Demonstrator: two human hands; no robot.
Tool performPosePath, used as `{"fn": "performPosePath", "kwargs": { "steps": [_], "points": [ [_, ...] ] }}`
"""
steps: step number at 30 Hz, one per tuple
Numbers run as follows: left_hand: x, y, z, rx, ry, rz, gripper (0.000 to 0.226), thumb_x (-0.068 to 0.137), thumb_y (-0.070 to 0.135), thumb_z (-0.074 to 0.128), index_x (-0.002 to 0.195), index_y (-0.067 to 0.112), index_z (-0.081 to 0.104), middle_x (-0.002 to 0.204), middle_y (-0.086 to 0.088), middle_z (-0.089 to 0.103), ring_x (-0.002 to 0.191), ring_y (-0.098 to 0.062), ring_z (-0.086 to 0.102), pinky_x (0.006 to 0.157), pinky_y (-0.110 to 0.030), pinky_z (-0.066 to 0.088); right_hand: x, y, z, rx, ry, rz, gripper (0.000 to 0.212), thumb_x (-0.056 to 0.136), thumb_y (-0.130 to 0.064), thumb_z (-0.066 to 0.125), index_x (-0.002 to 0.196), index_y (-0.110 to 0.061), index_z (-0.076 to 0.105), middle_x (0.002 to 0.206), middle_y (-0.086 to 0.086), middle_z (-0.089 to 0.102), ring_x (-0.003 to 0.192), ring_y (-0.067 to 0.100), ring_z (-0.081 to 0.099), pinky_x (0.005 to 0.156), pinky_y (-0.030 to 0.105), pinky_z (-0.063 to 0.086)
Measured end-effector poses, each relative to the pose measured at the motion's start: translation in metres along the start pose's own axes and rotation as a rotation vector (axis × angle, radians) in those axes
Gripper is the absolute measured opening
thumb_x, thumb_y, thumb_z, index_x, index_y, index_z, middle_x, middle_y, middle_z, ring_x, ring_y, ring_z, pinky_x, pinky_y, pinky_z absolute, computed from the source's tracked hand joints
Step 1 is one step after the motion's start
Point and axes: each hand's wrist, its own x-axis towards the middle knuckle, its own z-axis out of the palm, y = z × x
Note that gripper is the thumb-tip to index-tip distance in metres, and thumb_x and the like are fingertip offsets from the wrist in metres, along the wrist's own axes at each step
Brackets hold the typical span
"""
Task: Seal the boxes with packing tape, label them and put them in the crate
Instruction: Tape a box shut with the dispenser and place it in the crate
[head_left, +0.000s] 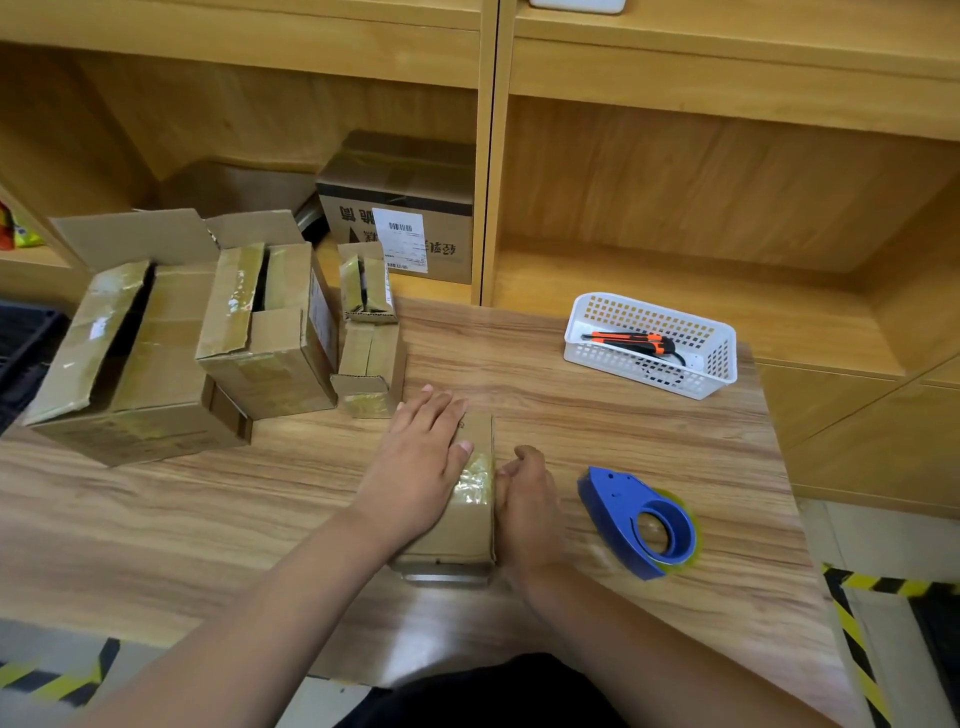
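One wide-angle head-worn camera looks forward and down from close above the near edge of the table (597, 431), with the left hand (421, 462) and right hand (527, 501) near at six o'clock, open boxes (260, 332) at ten o'clock and the basket (623, 359) at two o'clock.

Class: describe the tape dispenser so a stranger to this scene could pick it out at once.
Start at the wooden table. On its near right part, just right of the right hand, lies the tape dispenser. It is the only blue thing there, with a round hole.
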Motion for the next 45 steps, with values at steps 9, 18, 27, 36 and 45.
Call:
{"fn": "performPosePath", "kwargs": {
  "steps": [9, 18, 27, 36, 45],
  "points": [
    [0.001, 0.002, 0.003, -0.010, 0.010, -0.004, 0.068, 0.089, 0.045, 0.015, 0.139, 0.009, 0.041, 0.144, -0.008, 0.041, 0.141, -0.024, 0.022, 0.117, -0.039, 0.019, 0.037, -0.001, 0.000, 0.398, -0.005, 0.242, 0.049, 0.098, -0.028, 0.034, 0.144, -0.010, 0.028, 0.124, 0.008, 0.053, 0.119, 0.027, 0.046, 0.105, 0.045, 0.035],
    [0.003, 0.003, 0.004, -0.008, 0.013, 0.008, 0.072, 0.086, 0.048, 0.010, 0.141, 0.012, 0.038, 0.145, -0.005, 0.039, 0.141, -0.021, 0.019, 0.118, -0.038, 0.015, 0.042, -0.004, 0.028, 0.601, -0.002, 0.547, 0.064, 0.088, -0.057, 0.032, 0.138, -0.018, 0.038, 0.135, 0.012, 0.047, 0.124, 0.032, 0.042, 0.106, 0.050, 0.032],
    [0.005, 0.003, -0.004, 0.042, -0.038, 0.031, 0.051, 0.100, 0.035, 0.030, 0.147, 0.016, 0.026, 0.150, -0.001, 0.029, 0.143, -0.017, 0.009, 0.118, -0.033, 0.005, 0.041, 0.000, 0.001, 0.341, 0.095, 0.037, 0.055, 0.097, -0.048, 0.034, 0.129, -0.004, 0.046, 0.129, 0.008, 0.050, 0.120, 0.021, 0.045, 0.104, 0.029, 0.032],
    [0.028, 0.001, -0.028, 0.207, -0.132, 0.170, 0.057, 0.100, 0.039, 0.031, 0.148, 0.014, 0.017, 0.155, -0.004, 0.020, 0.144, -0.015, 0.011, 0.116, -0.027, 0.004, 0.037, 0.004, -0.020, 0.283, -0.226, -0.266, 0.072, 0.066, -0.052, 0.071, 0.131, -0.041, 0.042, 0.136, -0.016, 0.047, 0.127, 0.001, 0.042, 0.108, 0.033, 0.037],
    [0.005, -0.011, -0.044, 0.082, 0.005, -0.152, 0.082, 0.081, 0.069, 0.040, 0.146, 0.020, 0.025, 0.147, 0.000, 0.035, 0.136, -0.018, 0.029, 0.110, -0.032, 0.024, 0.007, -0.011, -0.021, 0.137, 0.132, -0.050, 0.050, 0.066, -0.042, 0.078, 0.100, -0.026, 0.045, 0.099, -0.012, 0.046, 0.099, 0.014, 0.049, 0.087, 0.033, 0.044]
  ]
}}
